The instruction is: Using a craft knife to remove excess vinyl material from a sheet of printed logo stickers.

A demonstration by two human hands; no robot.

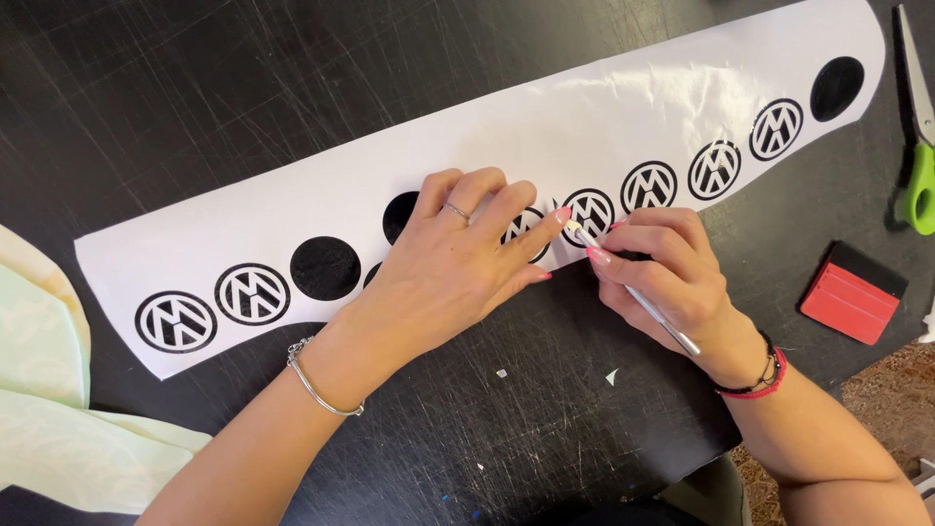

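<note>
Under my hands lies a long white strip of backing paper carrying a row of round black vinyl stickers, some cut into a lined emblem pattern and some plain black discs. It runs slantwise across the scratched black desk, from beyond my left wrist up and away past my right hand.

My right hand is closed around a thin silver weeding tool, pinched like a pen between thumb and fingers, its tip touching the paper at the edge of one emblem sticker just beside my left fingertips. The handle slopes back over my knuckles towards my wrist, which wears a red and black cord bracelet.

My left hand lies flat on the strip, fingers spread and pressed down, gripping nothing. It covers part of one emblem sticker and one plain disc; the forefinger points at the tool's tip. There is a ring on one finger and a silver bangle on that wrist.

Just below both hands, a few tiny white scraps lie on the desk. Well off past my right hand sits a red squeegee block with a black edge, and further up that side a pair of green-handled scissors. Beyond my left forearm, pale green sheet material laps over the desk's edge.
</note>
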